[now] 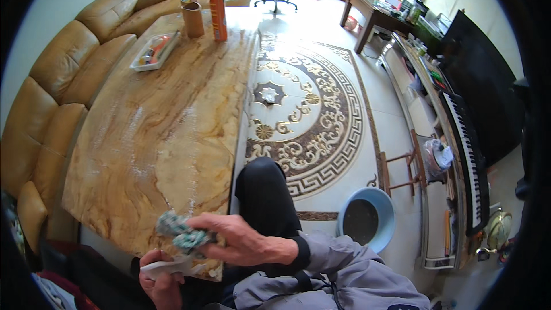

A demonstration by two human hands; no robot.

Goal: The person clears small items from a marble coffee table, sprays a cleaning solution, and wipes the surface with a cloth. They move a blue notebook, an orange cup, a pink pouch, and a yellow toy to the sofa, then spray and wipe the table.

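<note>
My right hand (241,241) grips a bunched green-and-white patterned cloth (190,240) just over the near end of a long marble-patterned table (142,133). Close by, at the table's near edge, my left hand (165,288) pinches a thin white piece (158,269); whether it is paper, tissue or cloth I cannot tell. The cloth and the white piece are almost together, and the right hand covers part of the cloth. Streaks of white residue (190,163) run lengthwise along the tabletop.
Toward the table's far end stand an orange canister (218,17), a brown cylindrical container (193,21) and a white tray (144,63) with small items. A tan leather sofa (64,60) lines the left. On the floor at right sits a blue bucket (385,228) of dark water, beside a wooden stool (400,159).
</note>
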